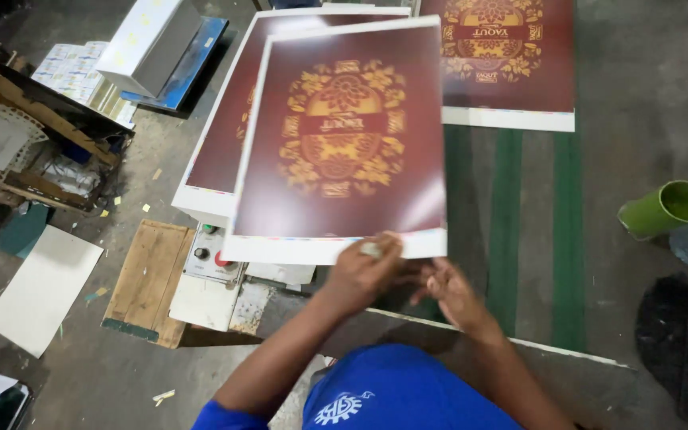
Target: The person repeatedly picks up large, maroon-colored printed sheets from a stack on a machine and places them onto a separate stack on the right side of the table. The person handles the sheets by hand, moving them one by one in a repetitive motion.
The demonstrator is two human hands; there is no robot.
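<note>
My left hand (364,267) pinches the near white edge of a large maroon printed sheet (344,135) with a gold floral oval design, holding it lifted and tilted above a stack of the same sheets (224,143). My right hand (449,293) hovers just below and to the right of that edge, fingers loosely curled, holding nothing I can see. Another maroon printed sheet (511,60) lies farther back on the grey conveyor table (631,119) with green belts (505,231).
A green cup (666,209) lies on its side at the right. A control box with buttons (213,256) and a wooden pallet (149,283) sit on the floor at left. White board (41,287), paper stacks (81,76) and clutter crowd the far left.
</note>
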